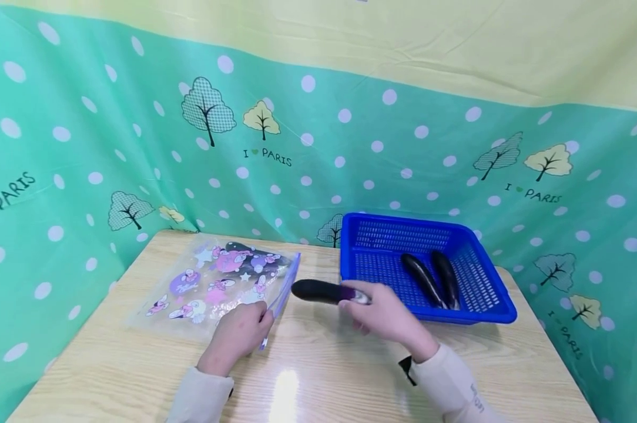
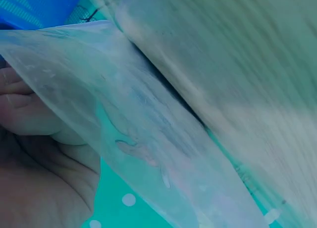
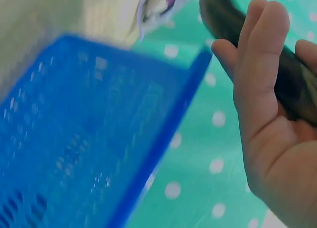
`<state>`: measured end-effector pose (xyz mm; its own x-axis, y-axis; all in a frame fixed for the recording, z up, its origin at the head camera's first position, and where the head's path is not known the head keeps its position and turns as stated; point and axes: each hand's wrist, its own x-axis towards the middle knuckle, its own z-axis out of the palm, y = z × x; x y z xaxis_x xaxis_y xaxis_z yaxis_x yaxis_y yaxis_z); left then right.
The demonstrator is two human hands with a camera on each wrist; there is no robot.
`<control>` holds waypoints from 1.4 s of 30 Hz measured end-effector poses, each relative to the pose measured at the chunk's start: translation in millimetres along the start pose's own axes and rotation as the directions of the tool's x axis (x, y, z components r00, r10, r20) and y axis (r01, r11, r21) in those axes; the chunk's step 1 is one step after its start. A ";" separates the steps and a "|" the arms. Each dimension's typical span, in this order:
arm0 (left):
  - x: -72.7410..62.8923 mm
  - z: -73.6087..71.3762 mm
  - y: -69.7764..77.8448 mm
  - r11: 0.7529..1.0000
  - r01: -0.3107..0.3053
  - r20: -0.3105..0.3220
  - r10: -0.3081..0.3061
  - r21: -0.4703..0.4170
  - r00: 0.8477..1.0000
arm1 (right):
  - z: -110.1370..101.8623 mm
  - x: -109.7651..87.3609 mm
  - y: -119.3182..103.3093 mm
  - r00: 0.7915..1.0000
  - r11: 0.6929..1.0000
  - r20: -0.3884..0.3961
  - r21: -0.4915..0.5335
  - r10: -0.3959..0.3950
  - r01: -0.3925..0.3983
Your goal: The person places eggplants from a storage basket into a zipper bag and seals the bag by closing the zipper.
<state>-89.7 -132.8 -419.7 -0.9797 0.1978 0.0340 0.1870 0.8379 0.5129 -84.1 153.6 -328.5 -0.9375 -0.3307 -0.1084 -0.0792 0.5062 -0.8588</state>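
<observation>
My left hand (image 1: 242, 326) pinches the open edge of a clear zip bag (image 1: 191, 276) printed with pink and purple cartoon figures. Inside the bag, near its far side, lies a dark eggplant (image 1: 242, 249). In the left wrist view the bag's film (image 2: 133, 114) stretches in front of the fingers. My right hand (image 1: 380, 311) grips another eggplant (image 1: 318, 291) by its stem end, its rounded tip pointing left toward the bag's mouth. The right wrist view has this eggplant (image 3: 223, 15) crossing behind the fingers.
A blue plastic basket (image 1: 495, 317) stands at the back right of the wooden table (image 1: 318, 376), with two eggplants (image 1: 424, 279) in it. Behind the table hangs a green dotted cloth (image 1: 276, 194) with printed trees.
</observation>
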 end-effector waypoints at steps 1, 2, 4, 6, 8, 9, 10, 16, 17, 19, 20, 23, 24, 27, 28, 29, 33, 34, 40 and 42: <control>0.1 0.1 -0.1 1.000 0.002 -0.004 -0.002 -0.007 1.000 | 8.4 -1.0 -0.5 1.000 1.000 0.007 -0.015 -0.011 0.011; 0.4 0.1 -0.3 1.000 0.006 -0.006 -0.006 -0.015 1.000 | 16.5 -1.9 -1.7 1.000 0.999 0.005 -0.033 -0.017 0.017; 1.7 -0.4 -0.4 1.000 0.012 -0.012 -0.012 -0.021 1.000 | 30.9 -1.6 -3.1 1.000 0.997 0.008 -0.066 -0.026 0.027; 2.8 -1.6 -0.2 1.000 0.015 -0.018 -0.016 -0.026 1.000 | 44.2 1.3 -2.1 0.999 0.995 0.005 -0.097 -0.037 0.038; 3.6 -3.5 0.2 0.999 0.028 -0.015 -0.028 -0.036 0.999 | 56.8 7.1 0.6 0.999 0.995 0.001 -0.088 -0.043 0.043; 3.8 -4.4 0.6 0.999 0.032 -0.015 -0.033 -0.041 0.999 | 62.7 10.9 3.1 0.999 0.997 0.001 -0.072 -0.041 0.041; 3.7 -5.5 1.2 0.998 0.036 -0.014 -0.037 -0.046 0.999 | 68.4 14.7 5.5 0.999 0.998 -0.002 -0.053 -0.038 0.038; 2.5 -8.0 3.6 0.999 0.028 -0.006 -0.028 -0.041 1.000 | 97.1 36.0 21.0 1.000 0.994 -0.015 0.113 0.018 -0.016; 2.1 -7.7 3.5 0.999 0.024 -0.004 -0.024 -0.037 1.000 | 100.5 39.2 23.2 1.000 0.989 -0.015 0.143 0.024 -0.022; 1.3 -7.4 3.5 0.999 0.020 0.000 -0.020 -0.035 1.000 | 105.9 45.1 26.6 1.000 0.981 -0.011 0.192 0.029 -0.026; 1.2 -7.2 3.4 0.999 0.021 0.002 -0.020 -0.035 1.000 | 108.2 48.0 28.1 0.999 0.977 -0.006 0.211 0.034 -0.031; 0.7 -7.2 3.7 0.999 0.020 0.001 -0.020 -0.035 1.000 | 113.1 56.4 30.4 0.999 0.968 0.012 0.244 0.049 -0.050; 0.5 -7.4 3.8 0.999 0.021 0.002 -0.021 -0.035 1.000 | 114.2 59.1 30.9 0.998 0.967 0.016 0.250 0.053 -0.056; 0.8 -7.8 3.9 0.999 0.019 0.007 -0.019 -0.035 1.000 | 116.3 67.1 32.3 0.998 0.966 0.007 0.252 0.062 -0.062; 1.1 -7.8 3.8 0.999 0.017 0.008 -0.017 -0.032 1.000 | 116.7 69.6 32.8 0.998 0.967 -0.001 0.249 0.059 -0.057; 0.7 -8.0 3.6 0.999 0.015 0.008 -0.015 -0.032 1.000 | 117.0 72.0 33.3 0.998 0.969 -0.011 0.243 0.059 -0.055; 1.3 -7.7 2.5 1.000 0.008 0.007 -0.008 -0.025 1.000 | 117.8 81.0 34.0 0.996 0.981 -0.061 0.188 0.059 -0.046; 1.1 -7.7 2.3 1.000 0.006 0.006 -0.006 -0.023 1.000 | 117.9 83.3 33.7 0.996 0.983 -0.069 0.179 0.062 -0.049; 0.5 -6.7 1.2 1.000 -0.012 -0.010 0.011 -0.025 1.000 | 119.0 97.9 29.8 0.992 0.996 -0.097 0.050 0.082 -0.077; 0.0 -6.6 1.1 1.000 -0.012 -0.014 0.012 -0.029 1.000 | 120.2 103.6 29.2 0.993 0.996 -0.079 -0.018 0.087 -0.089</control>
<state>-89.9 -135.2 -413.5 -0.9783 0.2007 0.0519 0.1968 0.8205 0.5367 -142.8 38.3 -425.0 -0.9646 -0.2214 -0.1434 -0.0013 0.5477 -0.8367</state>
